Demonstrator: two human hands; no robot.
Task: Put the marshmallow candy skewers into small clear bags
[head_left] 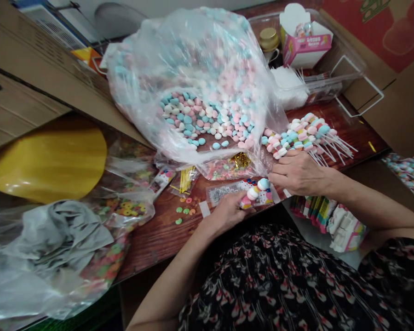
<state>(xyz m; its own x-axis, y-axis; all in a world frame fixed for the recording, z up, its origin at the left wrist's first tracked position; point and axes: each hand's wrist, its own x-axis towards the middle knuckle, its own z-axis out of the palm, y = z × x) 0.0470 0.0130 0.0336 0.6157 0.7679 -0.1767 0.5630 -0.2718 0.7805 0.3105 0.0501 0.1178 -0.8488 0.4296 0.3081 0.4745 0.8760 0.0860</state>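
Observation:
My left hand (224,212) grips a stick of pastel round candies (256,193), which lies over a clear printed packaging sleeve (227,191) on the wooden table (158,234). My right hand (296,173) rests at the far end of that sleeve, its fingers curled; whether they pinch the plastic is hidden. Just beyond those fingers lies a heap of finished candy skewers (307,135), their white sticks pointing right. A large clear bag of pink, blue and white candies (200,115) slumps open behind both hands.
Bags of colourful ring candies (120,216) and a crumpled grey plastic bag (55,234) lie on the left. Gold twist ties (186,179) lie near a few loose rings. Behind stands a plastic tub (334,78) with a pink-printed box (305,41). Printed packs (345,230) sit below the table edge.

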